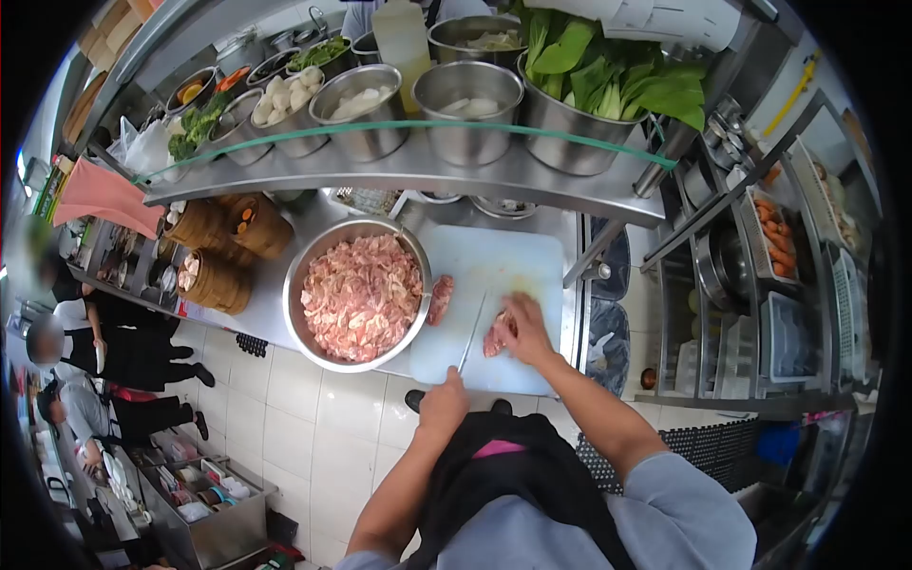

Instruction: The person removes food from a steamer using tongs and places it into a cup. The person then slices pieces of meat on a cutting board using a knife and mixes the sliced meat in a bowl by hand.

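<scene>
My left hand [444, 405] is wrapped round the handle of a knife [472, 332], whose long blade points away from me over the pale cutting board [532, 252]. My right hand [524, 328] grips a piece of raw meat [494, 338] on the board, just right of the blade. Another strip of raw meat [440, 300] lies at the board's left edge, against a large steel bowl [296, 334]. The bowl is heaped with cut raw meat [361, 299].
A steel shelf [399, 173] with a glass edge crosses above the counter, carrying several metal pots of vegetables. Bamboo steamers [214, 283] stand left of the bowl. Racks with baskets of carrots [774, 237] are at right. Other people [123, 342] stand at the far left.
</scene>
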A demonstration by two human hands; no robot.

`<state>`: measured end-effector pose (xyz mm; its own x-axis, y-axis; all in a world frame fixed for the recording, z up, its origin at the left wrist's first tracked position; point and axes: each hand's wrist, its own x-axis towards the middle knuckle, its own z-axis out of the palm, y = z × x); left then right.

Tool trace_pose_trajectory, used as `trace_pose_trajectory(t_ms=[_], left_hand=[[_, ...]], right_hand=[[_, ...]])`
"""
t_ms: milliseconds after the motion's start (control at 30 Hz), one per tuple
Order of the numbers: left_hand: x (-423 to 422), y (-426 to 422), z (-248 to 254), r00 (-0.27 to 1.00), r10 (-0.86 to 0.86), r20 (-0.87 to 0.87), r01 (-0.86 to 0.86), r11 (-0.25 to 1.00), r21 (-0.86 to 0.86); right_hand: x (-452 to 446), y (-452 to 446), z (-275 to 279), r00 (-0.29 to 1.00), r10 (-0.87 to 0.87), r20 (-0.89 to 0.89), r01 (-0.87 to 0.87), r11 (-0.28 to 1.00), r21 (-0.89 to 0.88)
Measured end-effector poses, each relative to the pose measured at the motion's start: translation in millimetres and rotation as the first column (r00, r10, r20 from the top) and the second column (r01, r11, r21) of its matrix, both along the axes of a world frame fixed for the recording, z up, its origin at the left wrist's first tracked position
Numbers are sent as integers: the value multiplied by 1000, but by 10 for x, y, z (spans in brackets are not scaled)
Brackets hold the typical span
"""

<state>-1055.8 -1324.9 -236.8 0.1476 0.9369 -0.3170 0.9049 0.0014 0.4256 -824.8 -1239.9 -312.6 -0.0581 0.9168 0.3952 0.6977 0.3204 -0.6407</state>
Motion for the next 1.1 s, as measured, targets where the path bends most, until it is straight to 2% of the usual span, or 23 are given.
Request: trace_pose_trajectory(t_ms=[33,67,133,233,333,400,433,500,533,600,633,667,700,733,800,867,933,1000,1033,1067,1100], left_hand=[[-69,25,-15,1000,-7,0,7,1000,16],[-160,17,-49,1000,1,-18,0,1000,30],[-297,13,-103,999,1,-42,2,998,63],[-421,76,-164,1000,-16,-14,16,999,37],[-489,91,-287,999,-27,24,27,1000,6],[-543,104,-300,998,-14,66,14,1000,3],[-567,130,-314,994,-17,104,17,1000,-3],[-608,173,-427,988,-19,155,22,1000,-18],[-633,188,-483,982,-9,191,17,999,-40],[-674,247,-512,962,-23,271,34,999,-34],[-722,230,-519,942,-31,334,40,999,-20],[-757,275,-513,930,-33,366,55,997,-51],[-791,283,-519,917,-33,398,71,994,-81],[-814,296,-585,906,-60,419,101,992,-75],[-850,323,-567,886,-49,460,93,993,-74],[-883,335,-574,854,-74,515,130,989,-73],[-920,374,-657,858,-92,506,170,979,-110],[-907,398,-685,862,-119,493,220,964,-152],[-910,400,-686,860,-127,494,236,958,-165],[-878,368,-880,834,-159,528,248,964,-100],[-853,317,-1183,834,-240,498,317,946,-75]], right_hand=[[-30,88,-19,995,74,71,-75,997,11],[-103,87,12,985,172,-10,-172,985,2],[-171,-24,201,931,338,134,-339,941,-19],[-259,-153,124,906,378,190,-401,911,101],[-268,-250,7,892,340,300,-367,929,40],[-280,-268,-2,929,175,327,-233,961,147],[-305,-263,25,926,170,336,-230,962,146],[-307,-242,95,969,-12,245,-17,993,118],[-292,-192,95,966,-16,259,-13,994,112],[-294,-134,11,951,-265,161,259,964,57],[-376,-135,330,858,-489,-155,267,684,-679],[-227,-72,265,730,-544,-414,-29,580,-814],[-100,-42,201,505,-639,-580,-345,467,-814],[-233,16,334,521,-638,-567,-354,442,-824],[-571,219,1013,227,-700,-676,-527,495,-690],[-882,413,1481,159,-523,-838,-665,570,-482],[-1521,655,1911,398,-322,-859,-481,724,-495],[-2099,931,1846,681,5,-732,-377,860,-345],[-2396,1031,1651,733,60,-677,-391,851,-349],[-2619,1063,1491,780,112,-615,-403,843,-357],[-2763,1009,1505,967,207,-147,-232,956,-181]])
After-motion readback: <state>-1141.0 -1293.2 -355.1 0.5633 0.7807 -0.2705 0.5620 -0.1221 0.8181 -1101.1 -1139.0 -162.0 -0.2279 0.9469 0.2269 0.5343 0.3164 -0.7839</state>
